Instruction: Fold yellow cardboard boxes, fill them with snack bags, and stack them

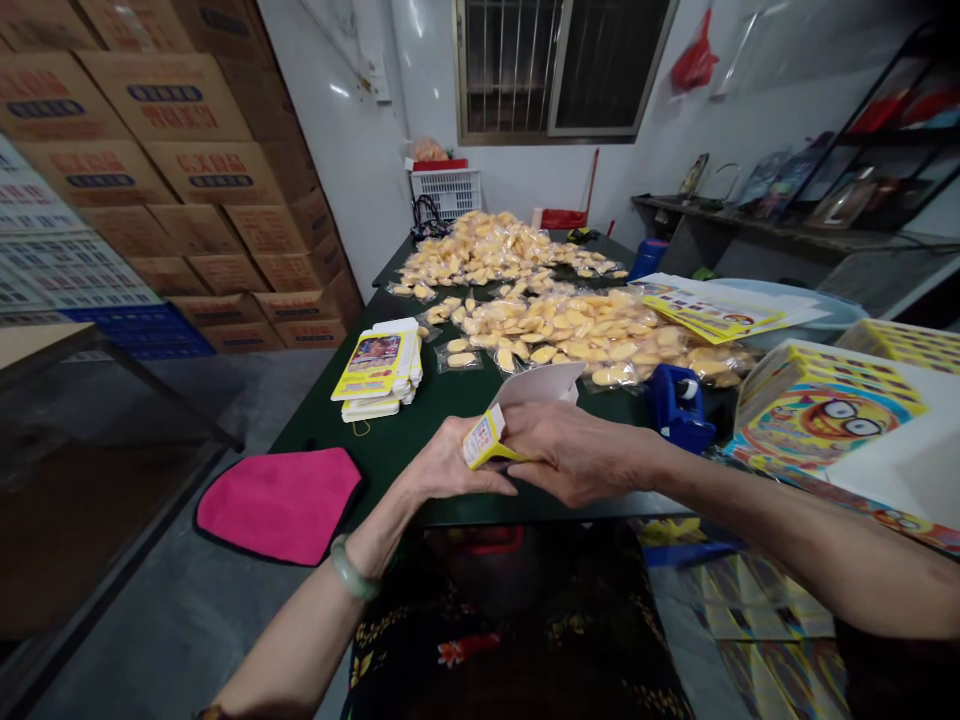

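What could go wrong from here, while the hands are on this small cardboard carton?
The small yellow-and-white cardboard carton, in the left hand with the right hand against it, might crease if squeezed too hard. The stack of yellow-and-white printed cardboard sits near the left edge of the dark green table, so a bump could push pieces off. The blocky blue tape dispenser appears close to the right forearm, which might knock it.

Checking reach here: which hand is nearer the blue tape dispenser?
Right. The right hand is just left of the blue tape dispenser; the left hand is farther left.
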{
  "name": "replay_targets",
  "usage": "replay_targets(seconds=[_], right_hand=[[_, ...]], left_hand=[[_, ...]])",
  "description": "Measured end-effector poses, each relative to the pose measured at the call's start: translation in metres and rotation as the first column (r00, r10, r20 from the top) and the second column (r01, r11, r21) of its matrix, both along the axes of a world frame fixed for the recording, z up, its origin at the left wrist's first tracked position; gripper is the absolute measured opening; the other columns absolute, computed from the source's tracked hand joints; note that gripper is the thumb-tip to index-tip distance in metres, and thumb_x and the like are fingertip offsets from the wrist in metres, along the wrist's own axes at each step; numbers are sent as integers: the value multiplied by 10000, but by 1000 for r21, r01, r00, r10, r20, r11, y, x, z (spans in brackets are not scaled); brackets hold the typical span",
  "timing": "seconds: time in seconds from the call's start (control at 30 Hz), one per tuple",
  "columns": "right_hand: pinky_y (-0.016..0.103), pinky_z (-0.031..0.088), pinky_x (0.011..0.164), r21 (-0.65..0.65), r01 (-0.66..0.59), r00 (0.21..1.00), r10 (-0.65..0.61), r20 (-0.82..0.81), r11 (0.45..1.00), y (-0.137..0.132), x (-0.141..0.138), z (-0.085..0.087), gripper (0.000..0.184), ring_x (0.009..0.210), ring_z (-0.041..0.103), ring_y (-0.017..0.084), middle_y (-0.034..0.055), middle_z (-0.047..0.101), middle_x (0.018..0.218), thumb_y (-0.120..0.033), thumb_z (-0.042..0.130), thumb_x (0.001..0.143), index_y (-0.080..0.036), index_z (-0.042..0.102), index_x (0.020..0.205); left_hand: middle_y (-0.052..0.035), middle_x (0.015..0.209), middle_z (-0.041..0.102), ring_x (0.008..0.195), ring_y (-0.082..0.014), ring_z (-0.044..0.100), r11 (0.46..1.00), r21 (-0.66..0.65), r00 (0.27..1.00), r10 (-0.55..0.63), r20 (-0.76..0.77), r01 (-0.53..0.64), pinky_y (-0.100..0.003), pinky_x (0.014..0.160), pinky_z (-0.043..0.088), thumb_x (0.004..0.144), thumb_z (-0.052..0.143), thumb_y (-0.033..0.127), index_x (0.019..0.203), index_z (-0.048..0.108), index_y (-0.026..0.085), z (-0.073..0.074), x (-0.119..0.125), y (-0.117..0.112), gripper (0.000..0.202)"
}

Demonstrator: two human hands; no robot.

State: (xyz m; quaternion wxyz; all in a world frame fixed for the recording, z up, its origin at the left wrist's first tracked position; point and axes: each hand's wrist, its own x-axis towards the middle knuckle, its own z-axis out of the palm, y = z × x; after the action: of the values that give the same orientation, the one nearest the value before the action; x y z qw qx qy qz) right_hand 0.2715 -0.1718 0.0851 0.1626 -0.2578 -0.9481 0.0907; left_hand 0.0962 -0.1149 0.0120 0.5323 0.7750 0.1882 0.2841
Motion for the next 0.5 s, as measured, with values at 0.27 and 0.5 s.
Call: replay_targets(seconds=[0.27,0.5], right_hand=[[361,475,905,339,389,831,-167,-531,857,1,11,-3,159,1061,594,201,114,635,1119,-121,523,845,-160,596,981],[326,522,770,-302,404,438,-473,-765,863,5,21,-88,178,981,633,192,115,627,1130,-251,579,835,-203,461,960]], left_hand=[[-75,871,708,786,-203,659,966,-108,957,249,149,-235,-306,737,565,598,801,359,899,685,117,-12,2,25,403],[-122,1030,699,929,-270,663,954,-260,989,149,-20,-149,-393,854,550,559,833,364,1045,662,102,-41,-21,36,578]])
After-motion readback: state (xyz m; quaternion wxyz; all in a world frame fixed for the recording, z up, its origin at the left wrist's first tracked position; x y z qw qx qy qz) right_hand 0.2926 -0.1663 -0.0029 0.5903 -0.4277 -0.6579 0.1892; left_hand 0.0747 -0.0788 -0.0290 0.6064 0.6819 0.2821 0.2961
